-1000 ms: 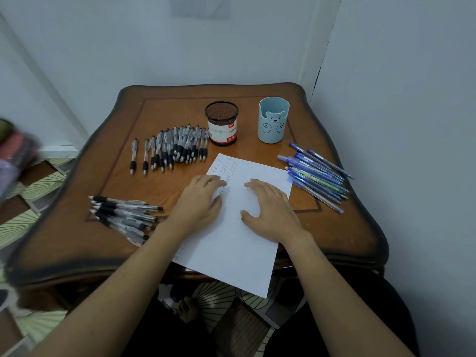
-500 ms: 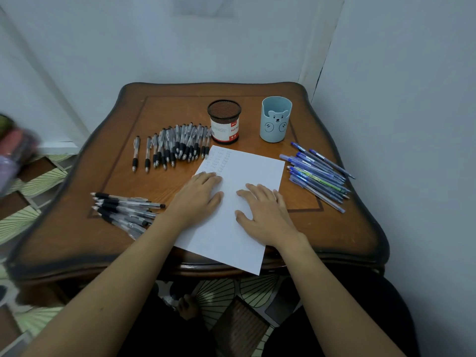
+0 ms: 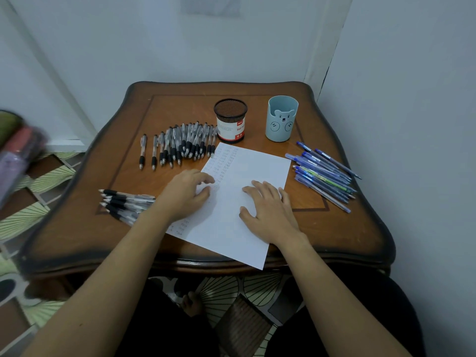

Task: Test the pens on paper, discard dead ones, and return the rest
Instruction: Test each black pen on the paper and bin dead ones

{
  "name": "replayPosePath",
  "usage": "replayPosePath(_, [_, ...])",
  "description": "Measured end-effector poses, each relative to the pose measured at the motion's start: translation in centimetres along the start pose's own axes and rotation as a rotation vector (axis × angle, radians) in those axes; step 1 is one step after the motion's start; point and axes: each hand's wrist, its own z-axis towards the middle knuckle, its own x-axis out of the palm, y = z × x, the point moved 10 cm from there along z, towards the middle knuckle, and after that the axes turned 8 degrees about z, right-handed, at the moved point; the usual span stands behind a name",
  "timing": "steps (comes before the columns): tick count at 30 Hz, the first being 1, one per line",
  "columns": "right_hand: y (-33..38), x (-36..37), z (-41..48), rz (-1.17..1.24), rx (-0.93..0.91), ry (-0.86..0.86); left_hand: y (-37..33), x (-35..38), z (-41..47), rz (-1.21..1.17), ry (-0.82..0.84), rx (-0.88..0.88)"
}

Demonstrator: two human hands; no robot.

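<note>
Both hands lay flat, fingers relaxed, gripping nothing: left hand and right hand pressed on the paper, centre of the worktop.

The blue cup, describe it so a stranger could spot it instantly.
On the wooden table, look far right, behind the blue pens. The blue cup stands there, beside a black mesh holder; only it is solid, with a bear face.
</note>
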Motion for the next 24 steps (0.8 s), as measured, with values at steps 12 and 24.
replayPosePath(12, [0.1,0.1,-0.3,-0.01,-0.001,0.013,7.0,-2.2,-6.6,0.184,-0.102,-0.374])
replayPosePath(24, [0.3,-0.1,-0.4,0.013,-0.01,0.013,5.8,-2.8,-5.4,0.087,-0.266,-0.249])
